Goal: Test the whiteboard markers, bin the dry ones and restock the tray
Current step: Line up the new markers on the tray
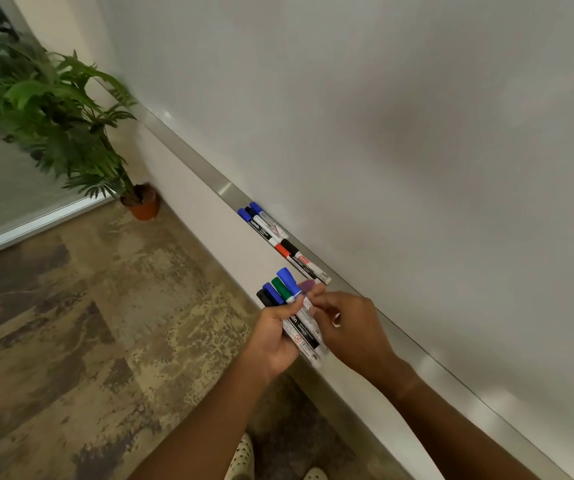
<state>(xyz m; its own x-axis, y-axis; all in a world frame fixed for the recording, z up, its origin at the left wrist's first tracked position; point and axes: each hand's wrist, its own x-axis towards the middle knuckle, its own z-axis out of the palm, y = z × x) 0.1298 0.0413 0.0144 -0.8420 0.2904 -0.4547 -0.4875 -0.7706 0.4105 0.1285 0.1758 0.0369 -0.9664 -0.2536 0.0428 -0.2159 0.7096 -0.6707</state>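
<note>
My left hand (273, 336) grips a bundle of several whiteboard markers (283, 291) with blue, green and black caps, held just below the metal tray (223, 188) of the whiteboard (417, 133). My right hand (351, 327) pinches one marker in that bundle, a purple-capped one (308, 285) at the tray side. Several more markers (271, 233) with blue, black and red caps lie in the tray a little further left.
A potted palm in an orange pot (145, 206) stands in the corner at the far left beside a glass panel. Patterned brown carpet (71, 341) covers the floor. My spotted shoes (242, 459) show at the bottom edge.
</note>
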